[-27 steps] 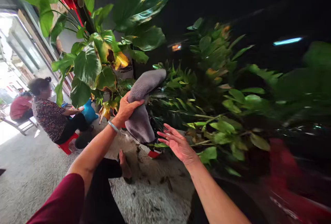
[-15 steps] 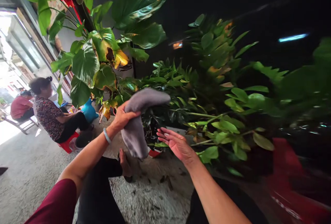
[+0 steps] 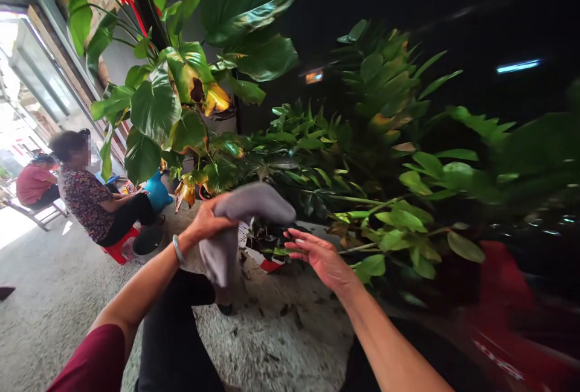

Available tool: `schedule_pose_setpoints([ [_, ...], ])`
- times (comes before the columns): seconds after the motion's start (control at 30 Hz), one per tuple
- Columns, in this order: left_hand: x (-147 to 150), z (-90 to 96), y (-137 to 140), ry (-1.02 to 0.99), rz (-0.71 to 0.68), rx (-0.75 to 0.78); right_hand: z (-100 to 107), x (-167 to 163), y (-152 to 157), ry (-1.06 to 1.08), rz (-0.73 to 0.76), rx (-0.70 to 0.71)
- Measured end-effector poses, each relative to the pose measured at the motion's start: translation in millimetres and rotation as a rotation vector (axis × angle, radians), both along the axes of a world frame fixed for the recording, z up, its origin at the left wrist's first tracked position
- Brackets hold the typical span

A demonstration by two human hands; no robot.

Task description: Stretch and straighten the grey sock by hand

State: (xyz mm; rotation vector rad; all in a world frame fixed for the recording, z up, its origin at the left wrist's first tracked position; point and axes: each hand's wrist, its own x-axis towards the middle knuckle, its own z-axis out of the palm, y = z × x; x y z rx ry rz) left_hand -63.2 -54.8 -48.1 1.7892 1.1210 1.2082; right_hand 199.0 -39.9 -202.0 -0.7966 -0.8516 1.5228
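Observation:
My left hand (image 3: 209, 221) is closed round the middle of a soft grey sock-shaped cloth piece (image 3: 258, 200). One rounded end of it points right and the other part hangs below my hand. My right hand (image 3: 319, 254) is to the right of the cloth, apart from it, palm turned inward and fingers spread. Close to its fingertips are dark leaves and a small red-and-white box (image 3: 270, 265) on the floor.
Leafy plants (image 3: 399, 217) fill the right side, and a large-leaved plant (image 3: 154, 105) rises in front. A person (image 3: 86, 189) sits on a red stool (image 3: 121, 247) beside a dark bucket (image 3: 148, 241). A red object (image 3: 502, 283) stands at lower right. Dry bits litter the concrete floor (image 3: 276, 337).
My left hand has moved down and a little left with the grey cloth piece, uncovering more of the red-and-white box. My right hand has shifted slightly right and down.

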Motion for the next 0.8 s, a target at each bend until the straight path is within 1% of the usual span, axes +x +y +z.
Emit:
schedule_pose_setpoints([
  [0.07,-4.3,15.9,20.8,-0.106,0.198,0.097,2.9,0.2,-1.8,0.012,-0.014,-0.018],
  [0.1,-5.1,18.0,29.8,-0.118,0.278,0.128,4.2,-0.5,-2.3,0.028,-0.020,-0.023],
  [0.13,-5.1,15.2,36.1,-0.105,0.335,0.136,5.0,-1.4,-2.6,0.042,-0.024,-0.022],
  [0.17,-5.0,7.6,38.7,-0.075,0.358,0.109,5.3,-2.4,-2.8,0.047,-0.027,-0.020],
  [0.2,-5.1,-4.0,37.3,-0.028,0.341,0.053,5.0,-3.0,-2.8,0.045,-0.032,-0.018],
  [0.23,-5.8,-18.0,32.2,0.025,0.291,-0.023,4.1,-3.0,-2.6,0.036,-0.040,-0.018],
  [0.27,-7.5,-32.3,24.4,0.087,0.208,-0.119,2.7,-2.3,-2.2,0.027,-0.050,-0.021],
  [0.3,-10.3,-44.6,15.1,0.109,0.164,-0.160,0.9,-0.8,-1.7,0.022,-0.063,-0.027],
  [0.33,-14.0,-53.1,5.8,0.113,0.135,-0.196,-1.1,1.2,-1.1,0.022,-0.079,-0.035],
  [0.37,-18.3,-56.3,-2.1,0.089,0.115,-0.214,-3.1,3.6,-0.3,0.029,-0.094,-0.045],
  [0.4,-22.7,-53.6,-7.3,0.047,0.119,-0.206,-4.8,5.9,0.5,0.038,-0.107,-0.056],
  [0.43,-26.9,-45.4,-9.1,0.002,0.141,-0.179,-6.1,7.8,1.3,0.048,-0.116,-0.066],
  [0.47,-30.4,-32.6,-7.2,-0.044,0.182,-0.127,-6.8,8.8,2.2,0.056,-0.122,-0.075],
  [0.57,-33.9,11.9,14.9,-0.114,0.371,0.104,-5.6,5.6,3.5,0.062,-0.120,-0.083],
  [0.6,-32.2,21.5,24.0,-0.128,0.416,0.154,-4.3,2.6,3.4,0.063,-0.115,-0.075],
  [0.63,-29.2,25.6,31.6,-0.132,0.446,0.183,-2.9,-0.7,2.9,0.064,-0.107,-0.064],
  [0.67,-25.3,23.4,36.4,-0.122,0.457,0.185,-1.6,-3.9,2.1,0.066,-0.098,-0.053],
  [0.7,-21.0,15.2,37.7,-0.093,0.447,0.157,-0.6,-6.6,1.1,0.067,-0.088,-0.043],
  [0.77,-14.1,-14.5,28.6,0.013,0.358,0.031,-0.2,-9.0,-0.7,0.062,-0.080,-0.030],
  [0.8,-12.3,-31.8,19.2,0.081,0.271,-0.065,-1.0,-8.4,-1.4,0.055,-0.083,-0.032],
])
